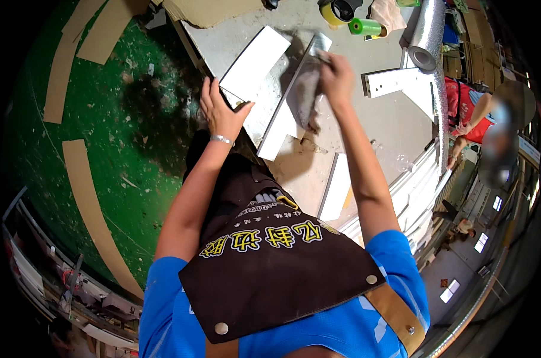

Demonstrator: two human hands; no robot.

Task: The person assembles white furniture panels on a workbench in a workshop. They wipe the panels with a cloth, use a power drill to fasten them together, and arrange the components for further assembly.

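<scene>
A white rectangular panel [256,64] lies at the left edge of the grey worktable. My left hand [222,113] rests at its near end, thumb and fingers spread, apparently touching the panel's edge. To the right, a long narrow white strip [291,98] runs slantwise across the table. Beside the strip's far end is my right hand [336,77], its fingers curled around something small and dark that I cannot make out. A blurred grey shape lies between that hand and the strip; its kind is unclear.
At the back are a yellow tape roll [337,11], a green film roll [366,27] and a silver foil roll [424,48]. More white boards [395,82] lie rightward. Cardboard strips [91,209] lie on the green floor [121,173]. A co-worker in red [467,110] is at far right.
</scene>
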